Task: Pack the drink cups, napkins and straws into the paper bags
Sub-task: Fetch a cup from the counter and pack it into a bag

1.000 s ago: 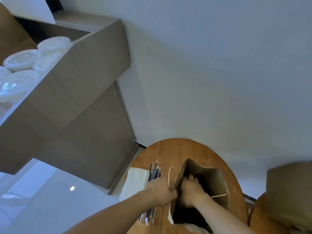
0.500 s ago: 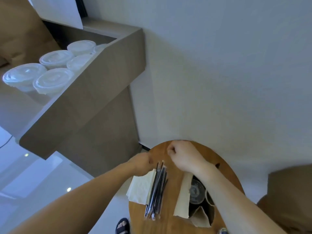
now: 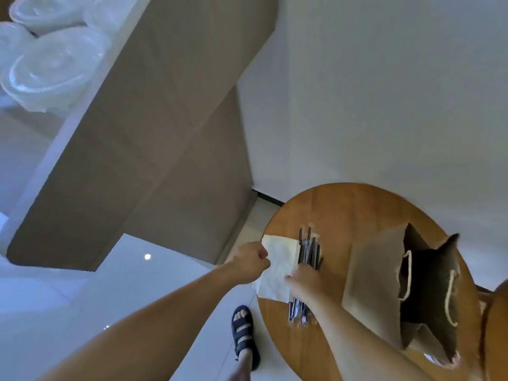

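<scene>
Both hands have come back from the far edge of the table (image 3: 330, 193) to the napkins (image 3: 277, 268). The left hand (image 3: 251, 259) is curled tight and pinches their left edge. The right hand (image 3: 305, 281) is bent over the seam where napkins meet straws (image 3: 309, 251); whether it grips either, I cannot tell. The straws run lengthwise away from the person, just beside the napkins. The bag (image 3: 384, 284) gapes open well to the right, so the right hand is nearer it. Cups (image 3: 49, 70) wait on the counter, far left.
</scene>
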